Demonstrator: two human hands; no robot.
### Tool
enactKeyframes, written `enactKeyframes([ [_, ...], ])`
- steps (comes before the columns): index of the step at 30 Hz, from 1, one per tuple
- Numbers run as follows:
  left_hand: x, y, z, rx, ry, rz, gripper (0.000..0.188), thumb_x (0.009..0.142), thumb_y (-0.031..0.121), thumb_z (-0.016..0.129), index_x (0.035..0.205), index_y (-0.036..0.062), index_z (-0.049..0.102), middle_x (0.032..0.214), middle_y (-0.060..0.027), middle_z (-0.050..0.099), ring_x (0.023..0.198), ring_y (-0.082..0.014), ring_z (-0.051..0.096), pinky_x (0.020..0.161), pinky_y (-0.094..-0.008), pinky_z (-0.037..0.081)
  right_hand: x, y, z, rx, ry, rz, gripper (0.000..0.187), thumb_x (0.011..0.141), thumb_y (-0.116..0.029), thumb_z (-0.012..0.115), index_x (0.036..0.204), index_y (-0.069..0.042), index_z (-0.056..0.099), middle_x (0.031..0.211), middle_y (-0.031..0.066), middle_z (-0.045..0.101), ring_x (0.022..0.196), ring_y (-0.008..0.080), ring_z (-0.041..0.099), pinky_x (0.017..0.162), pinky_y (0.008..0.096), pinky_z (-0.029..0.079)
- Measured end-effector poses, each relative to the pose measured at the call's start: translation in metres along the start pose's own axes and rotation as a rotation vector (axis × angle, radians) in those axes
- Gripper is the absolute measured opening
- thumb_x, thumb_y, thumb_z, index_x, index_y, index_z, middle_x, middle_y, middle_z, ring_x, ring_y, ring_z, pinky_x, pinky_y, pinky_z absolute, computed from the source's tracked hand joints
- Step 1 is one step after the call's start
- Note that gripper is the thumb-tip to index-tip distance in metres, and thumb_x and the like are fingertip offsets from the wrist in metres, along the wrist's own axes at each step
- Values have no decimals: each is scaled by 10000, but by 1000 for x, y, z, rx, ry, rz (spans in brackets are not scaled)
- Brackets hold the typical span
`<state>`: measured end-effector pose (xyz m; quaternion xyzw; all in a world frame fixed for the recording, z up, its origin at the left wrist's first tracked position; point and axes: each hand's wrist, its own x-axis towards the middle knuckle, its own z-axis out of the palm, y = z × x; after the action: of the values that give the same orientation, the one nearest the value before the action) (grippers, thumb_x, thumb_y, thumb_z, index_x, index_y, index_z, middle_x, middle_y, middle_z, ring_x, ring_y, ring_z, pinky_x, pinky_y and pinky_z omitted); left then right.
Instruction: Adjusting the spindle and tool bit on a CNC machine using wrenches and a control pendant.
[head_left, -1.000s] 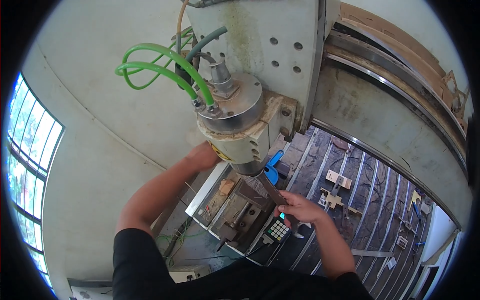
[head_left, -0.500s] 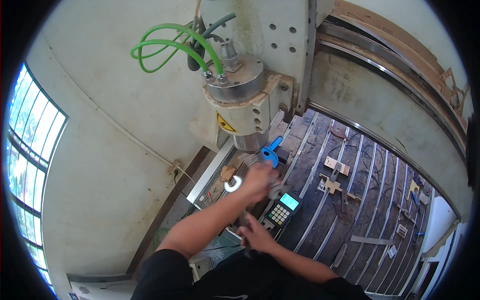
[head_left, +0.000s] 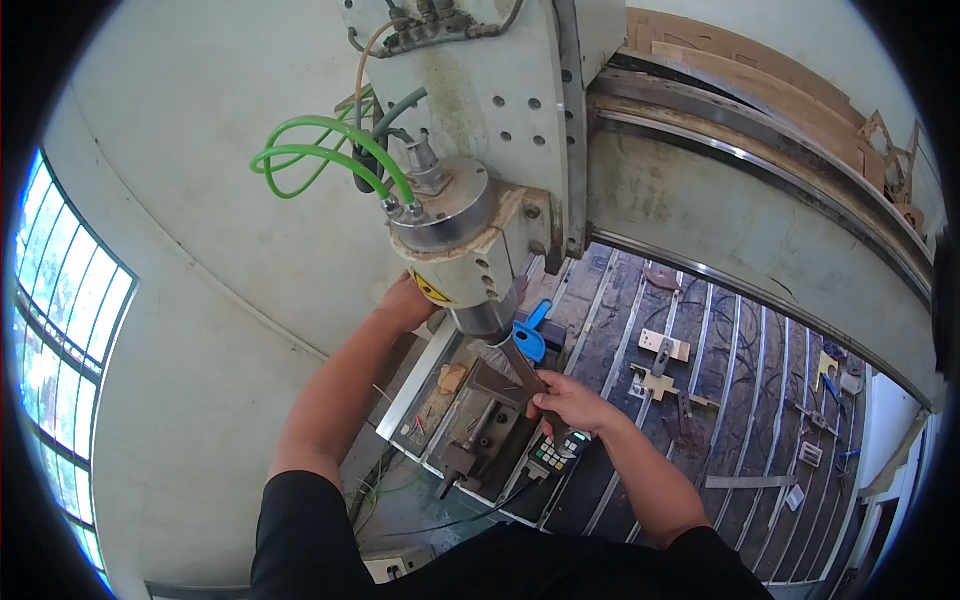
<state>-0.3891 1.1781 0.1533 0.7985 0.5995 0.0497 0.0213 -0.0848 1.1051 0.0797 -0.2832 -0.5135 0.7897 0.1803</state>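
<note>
Right hand (head_left: 572,402) grips wrench (head_left: 522,368) | left hand (head_left: 406,303) half-hidden by spindle (head_left: 452,258), grip unclear | keypad (head_left: 549,457) nearby

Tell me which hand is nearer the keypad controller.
Right. The right hand, gripping a long tool, is just above the keypad controller in the picture; the left hand is farther off, up and left, by the spindle housing.
</note>
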Motion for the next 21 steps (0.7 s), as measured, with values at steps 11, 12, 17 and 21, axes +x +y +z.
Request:
enactKeyframes([
  [11,-79,61,130,-952,-48,-458,331,909,364,430,828,60,536,646,-88,540,545,-186,532,494,-323,441,29,42,85,86,218,-93,352,866,-33,403,1215,-34,352,857,115,550,563,198,575,493,298,464],
  [12,-62,109,108,-1305,-48,-650,306,913,355,425,801,80,497,624,-59,500,508,-172,487,457,-313,412,34,66,86,-106,356,-209,332,856,-40,430,1181,-11,373,879,131,556,591,209,585,504,304,462],
  [17,-48,177,59,-1938,123,-870,275,922,321,419,770,94,385,546,-7,381,447,-126,428,372,-265,351,50,94,93,-1132,708,-788,172,782,-57,478,922,18,542,968,193,554,872,349,544,686,433,437],
  [21,-46,173,51,-2045,101,-929,261,928,327,392,789,106,390,580,-2,378,433,-118,363,388,-283,338,39,79,93,-616,620,-568,174,810,-77,456,943,1,536,905,179,572,734,335,570,617,404,445],
])
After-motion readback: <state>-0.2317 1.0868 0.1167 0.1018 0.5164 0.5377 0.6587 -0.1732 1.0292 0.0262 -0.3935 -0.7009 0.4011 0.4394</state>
